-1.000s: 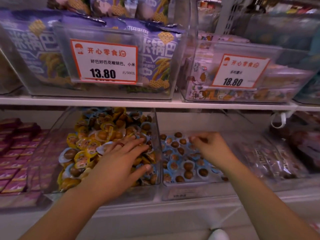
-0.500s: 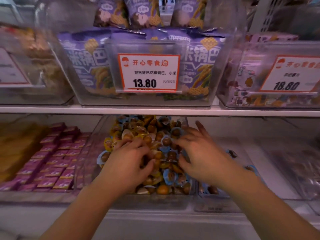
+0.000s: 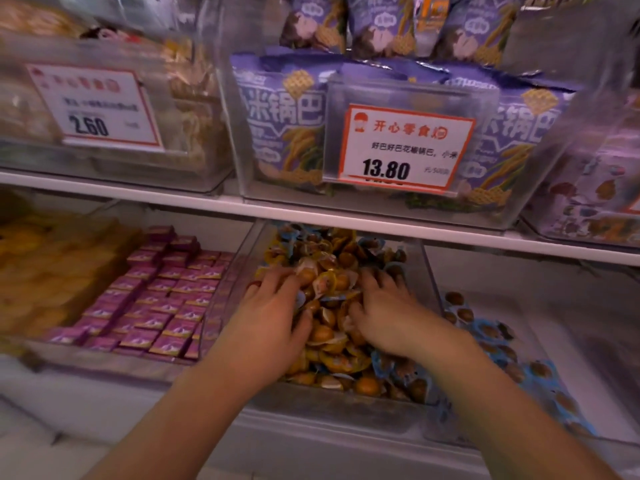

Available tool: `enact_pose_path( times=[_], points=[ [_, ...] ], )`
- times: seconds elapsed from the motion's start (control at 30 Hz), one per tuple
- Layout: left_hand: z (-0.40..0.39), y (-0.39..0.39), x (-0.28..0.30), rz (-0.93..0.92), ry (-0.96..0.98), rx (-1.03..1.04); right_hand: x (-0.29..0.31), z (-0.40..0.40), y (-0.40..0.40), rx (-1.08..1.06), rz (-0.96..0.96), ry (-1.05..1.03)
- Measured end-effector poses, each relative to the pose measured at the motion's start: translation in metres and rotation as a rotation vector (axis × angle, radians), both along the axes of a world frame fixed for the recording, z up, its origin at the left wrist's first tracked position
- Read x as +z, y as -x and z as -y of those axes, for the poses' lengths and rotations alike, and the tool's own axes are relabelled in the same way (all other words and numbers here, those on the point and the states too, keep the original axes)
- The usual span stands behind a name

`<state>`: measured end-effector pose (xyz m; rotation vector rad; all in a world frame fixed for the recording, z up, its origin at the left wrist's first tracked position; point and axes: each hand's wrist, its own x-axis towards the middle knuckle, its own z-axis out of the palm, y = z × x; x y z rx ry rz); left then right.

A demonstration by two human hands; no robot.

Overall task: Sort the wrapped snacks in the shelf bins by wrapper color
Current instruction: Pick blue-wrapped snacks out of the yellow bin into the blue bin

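Observation:
A clear bin (image 3: 332, 398) on the lower shelf holds a heap of small wrapped snacks (image 3: 329, 271), mostly yellow wrappers with several blue ones mixed in. Both my hands are down in this heap. My left hand (image 3: 268, 315) lies on its left side with fingers spread and dug into the wrappers. My right hand (image 3: 388, 313) is on its right side, fingers curled down among the snacks; whether it holds one is hidden. The bin to the right (image 3: 571, 341) contains blue-wrapped snacks (image 3: 491, 334).
Left of the mixed bin are rows of pink wrapped squares (image 3: 162, 292) and yellow packs (image 3: 52, 268). The upper shelf (image 3: 311, 211) overhangs the bins, carrying clear bins of purple bags (image 3: 287, 126) with price tags (image 3: 403, 147).
My right hand left the blue-snack bin and came into the mixed bin beside my left hand. The camera view swung left, and both hands now dig deeper into the heap.

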<state>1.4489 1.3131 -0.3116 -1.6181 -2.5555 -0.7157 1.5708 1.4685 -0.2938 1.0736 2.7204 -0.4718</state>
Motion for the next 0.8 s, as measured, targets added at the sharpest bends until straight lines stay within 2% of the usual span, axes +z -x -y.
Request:
enact_pose_path(
  times=[0.1,0.23,0.37,0.53,0.63,0.8],
  points=[
    [0.005,0.000,-0.003,0.041,0.047,0.019,-0.003,0.003,0.002,-0.057,-0.017,0.014],
    [0.008,-0.001,0.004,0.164,-0.092,0.032,-0.001,0.002,-0.007,-0.041,-0.149,0.041],
    [0.006,-0.004,0.009,0.204,-0.200,0.046,-0.001,0.005,-0.018,0.025,-0.279,0.094],
    [0.001,-0.009,0.009,0.186,-0.340,0.031,0.006,0.007,-0.019,-0.111,-0.685,0.406],
    [-0.002,-0.013,0.012,0.201,-0.481,-0.013,0.008,0.012,-0.020,-0.234,-0.861,0.607],
    [-0.013,-0.024,0.011,0.502,-0.648,-0.032,0.014,0.020,-0.023,-0.449,-1.098,0.860]
  ],
)
